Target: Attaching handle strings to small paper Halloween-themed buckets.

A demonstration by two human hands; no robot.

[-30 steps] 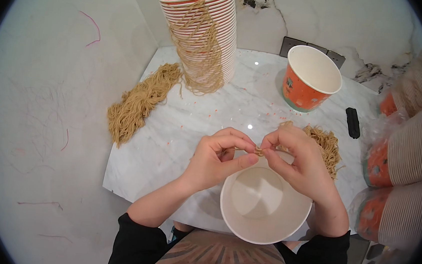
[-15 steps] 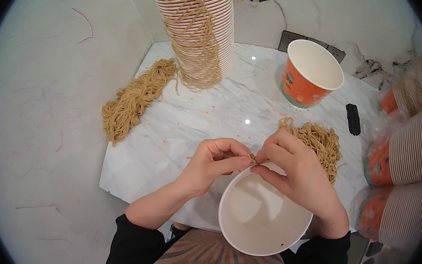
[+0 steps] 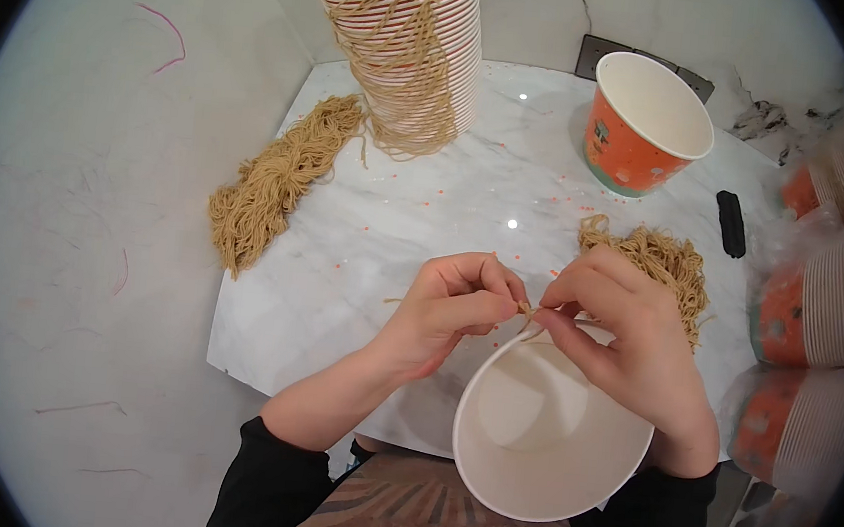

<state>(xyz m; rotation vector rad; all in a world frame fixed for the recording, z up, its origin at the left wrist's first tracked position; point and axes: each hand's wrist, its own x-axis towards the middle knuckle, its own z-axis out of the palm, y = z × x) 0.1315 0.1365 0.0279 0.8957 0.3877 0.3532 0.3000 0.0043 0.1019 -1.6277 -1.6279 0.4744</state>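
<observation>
Head view, two hands [image 3: 448, 311] [image 3: 626, 337] pinching one string [image 3: 528, 311], one white cup [image 3: 548, 430]

A person seen from above, wearing a black long-sleeved top with both sleeves pushed up to just below the elbows, leaving the forearms bare. The left hand [image 3: 443, 311] and right hand [image 3: 626, 337] carry no rings, watch or gloves. A brownish, ribbed-patterned garment covers the lap at the lower edge of the frame.
</observation>
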